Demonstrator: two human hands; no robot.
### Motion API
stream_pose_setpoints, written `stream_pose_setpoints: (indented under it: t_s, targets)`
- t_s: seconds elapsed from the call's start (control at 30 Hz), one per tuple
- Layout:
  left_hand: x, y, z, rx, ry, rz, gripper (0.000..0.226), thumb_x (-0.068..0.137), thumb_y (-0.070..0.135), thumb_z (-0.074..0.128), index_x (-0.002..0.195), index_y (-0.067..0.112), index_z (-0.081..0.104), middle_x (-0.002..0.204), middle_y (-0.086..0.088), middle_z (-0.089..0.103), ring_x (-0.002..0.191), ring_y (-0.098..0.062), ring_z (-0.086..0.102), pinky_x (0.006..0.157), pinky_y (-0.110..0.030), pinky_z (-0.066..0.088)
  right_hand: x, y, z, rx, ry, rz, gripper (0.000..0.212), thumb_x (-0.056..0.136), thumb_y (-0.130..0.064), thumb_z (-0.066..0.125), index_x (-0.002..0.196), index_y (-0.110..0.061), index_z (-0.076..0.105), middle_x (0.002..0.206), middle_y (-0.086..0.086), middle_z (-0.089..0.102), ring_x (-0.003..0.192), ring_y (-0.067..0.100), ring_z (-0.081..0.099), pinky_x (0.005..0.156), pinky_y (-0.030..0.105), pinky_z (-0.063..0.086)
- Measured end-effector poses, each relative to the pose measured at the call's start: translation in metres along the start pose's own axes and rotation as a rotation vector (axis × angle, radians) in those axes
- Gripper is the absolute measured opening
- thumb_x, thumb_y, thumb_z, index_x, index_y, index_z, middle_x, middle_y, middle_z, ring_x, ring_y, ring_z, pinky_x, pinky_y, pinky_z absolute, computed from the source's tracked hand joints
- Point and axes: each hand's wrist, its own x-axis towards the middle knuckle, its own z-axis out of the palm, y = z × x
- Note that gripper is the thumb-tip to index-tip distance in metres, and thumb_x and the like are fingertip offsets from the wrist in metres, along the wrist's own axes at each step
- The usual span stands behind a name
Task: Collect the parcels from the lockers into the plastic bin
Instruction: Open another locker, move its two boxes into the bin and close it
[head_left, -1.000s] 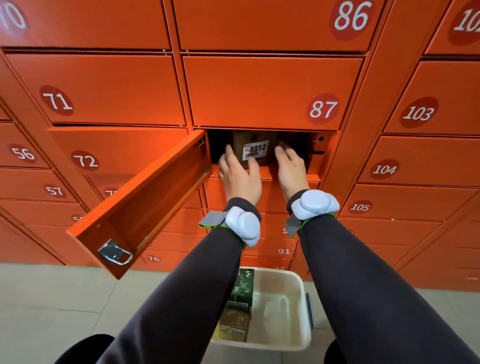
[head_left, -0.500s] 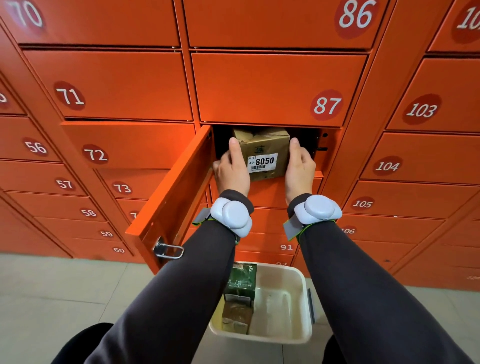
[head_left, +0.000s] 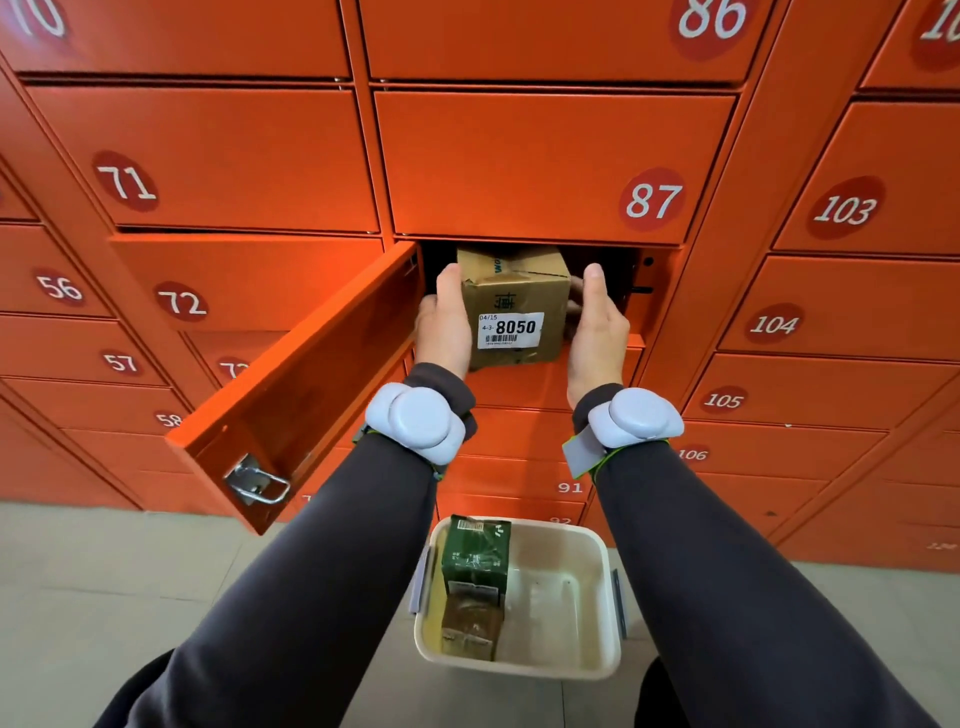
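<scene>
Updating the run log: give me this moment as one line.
phase: extracting | cardboard parcel between left hand and right hand, at open locker mouth | plastic bin below: two parcels

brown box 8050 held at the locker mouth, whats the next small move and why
Probably draw the brown box fully clear, then lower it toward the plastic bin below. Left hand and right hand clamp its sides, and the bin's right half looks free.

Both arms extended forward, dark sleeves to the wrists, a pale device strapped on each wrist. Left hand (head_left: 445, 325) and right hand (head_left: 596, 326) face palm to palm, thumbs up, fingers clamped on opposite sides of one carton (head_left: 519, 306)
</scene>
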Motion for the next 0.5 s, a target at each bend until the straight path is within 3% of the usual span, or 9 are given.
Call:
stream_pose_setpoints:
  t_s: [0.1,0.2,0.27,0.37,0.43,0.5]
  targets:
    - [0.007,-0.002,-0.013,0.055,-0.019,-0.027,0.099,0.053,0.082,0.032,0.119,0.014,0.058,0.120,-0.011,0.063,0.111,-0.031,0.058,0.102,-0.049,0.042,-0.001,-0.003,-0.002,0.013,0.028,0.034,0.039,0.091,-0.049,0.044,0.074,-0.028,0.072,0.061,0.000,0.058,0.060,0.010,0.056,0.075,0.038,0.048]
    - [0.006,0.001,-0.019,0.145,-0.150,-0.094,0.117,0.043,0.092,0.036,0.130,0.015,0.050,0.127,-0.011,0.060,0.114,-0.032,0.057,0.099,-0.052,0.044,0.000,-0.006,-0.007,0.034,0.028,0.063,0.051,0.092,-0.046,0.047,0.047,-0.031,0.066,0.045,-0.009,0.052,0.047,0.009,0.048,0.062,0.028,0.043]
    - [0.003,0.001,-0.021,0.136,-0.234,-0.133,0.105,0.048,0.087,0.046,0.129,0.021,0.051,0.117,-0.006,0.066,0.106,-0.032,0.062,0.089,-0.052,0.051,0.000,-0.005,-0.010,0.056,0.016,0.088,0.054,0.090,-0.045,0.051,0.041,-0.027,0.061,0.043,-0.012,0.052,0.049,0.012,0.047,0.059,0.025,0.042]
    - [-0.004,0.001,-0.025,0.083,-0.357,-0.173,0.073,0.059,0.074,0.054,0.114,0.025,0.060,0.065,0.003,0.072,0.060,-0.022,0.069,0.061,-0.042,0.057,0.000,-0.003,-0.019,0.134,-0.032,0.134,0.039,0.089,-0.042,0.056,0.056,-0.021,0.061,0.062,0.006,0.056,0.064,0.024,0.051,0.070,0.036,0.043]
    - [-0.005,-0.003,-0.029,0.080,-0.424,-0.183,0.065,0.064,0.065,0.055,0.115,0.025,0.057,0.072,-0.004,0.068,0.053,-0.022,0.068,0.058,-0.043,0.056,0.000,-0.003,-0.022,0.176,-0.094,0.179,0.032,0.087,-0.040,0.060,0.063,-0.019,0.066,0.072,0.010,0.058,0.074,0.028,0.055,0.078,0.046,0.046]
    - [-0.006,-0.006,-0.033,0.066,-0.484,-0.198,0.062,0.068,0.057,0.054,0.118,0.022,0.052,0.091,-0.011,0.061,0.065,-0.027,0.066,0.062,-0.047,0.057,-0.001,-0.006,-0.023,0.200,-0.176,0.214,0.024,0.082,-0.041,0.064,0.074,-0.020,0.072,0.082,0.011,0.064,0.085,0.031,0.058,0.092,0.054,0.046]
